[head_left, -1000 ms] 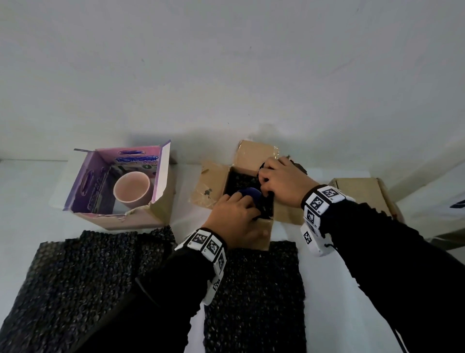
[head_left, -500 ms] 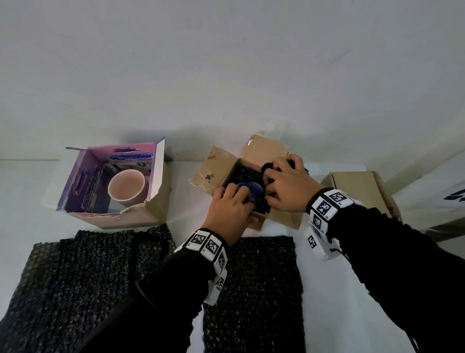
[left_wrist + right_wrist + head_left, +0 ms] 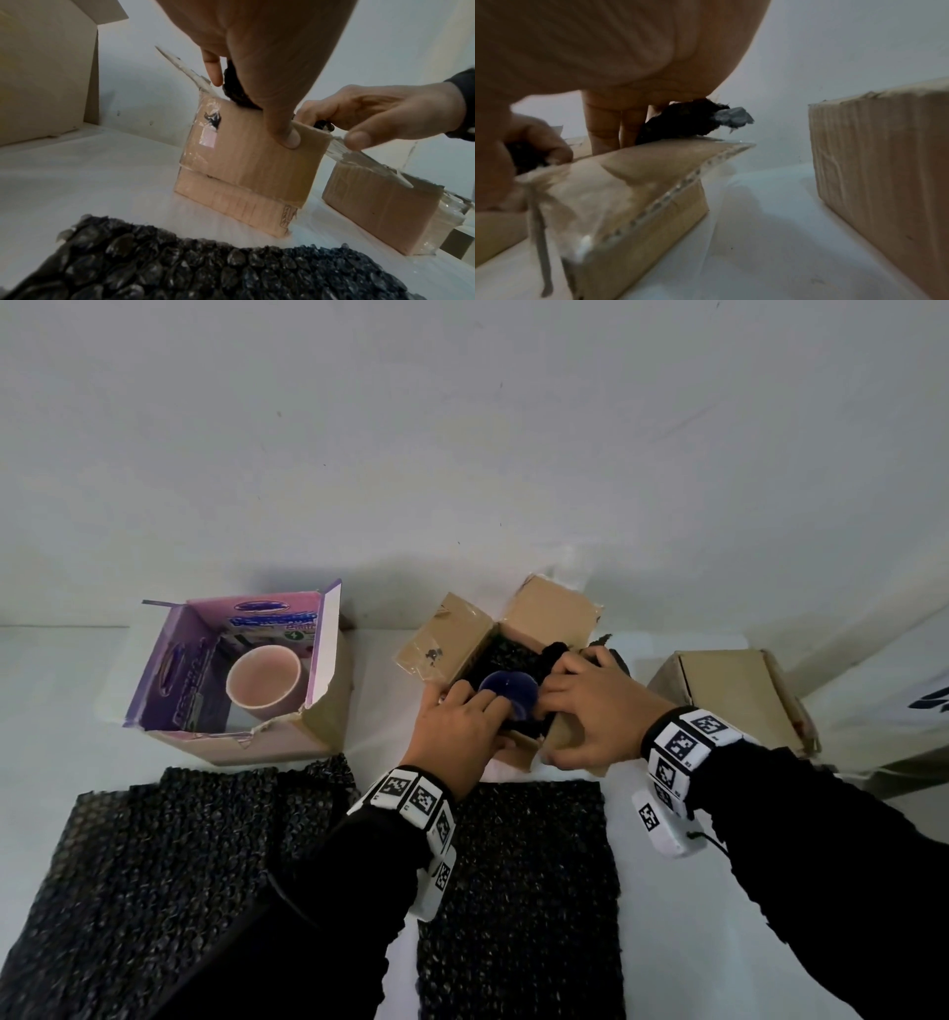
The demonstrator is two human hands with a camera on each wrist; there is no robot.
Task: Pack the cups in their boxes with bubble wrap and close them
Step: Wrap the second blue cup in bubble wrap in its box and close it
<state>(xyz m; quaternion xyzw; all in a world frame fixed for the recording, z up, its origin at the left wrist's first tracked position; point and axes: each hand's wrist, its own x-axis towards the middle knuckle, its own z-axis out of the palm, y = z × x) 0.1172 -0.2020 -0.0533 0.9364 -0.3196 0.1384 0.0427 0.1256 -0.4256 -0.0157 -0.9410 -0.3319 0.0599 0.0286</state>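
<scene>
pink cup in purple box; closed box right; bubble-wrap sheets front

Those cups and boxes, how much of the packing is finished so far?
Done, it seems: the closed brown box on the right. In hand: the blue cup sits in the open middle box amid black bubble wrap, with the left hand and right hand tucking it in; flaps still up. Left: the pink cup stands unwrapped in the open purple box, and bubble wrap sheets lie unused.
</scene>
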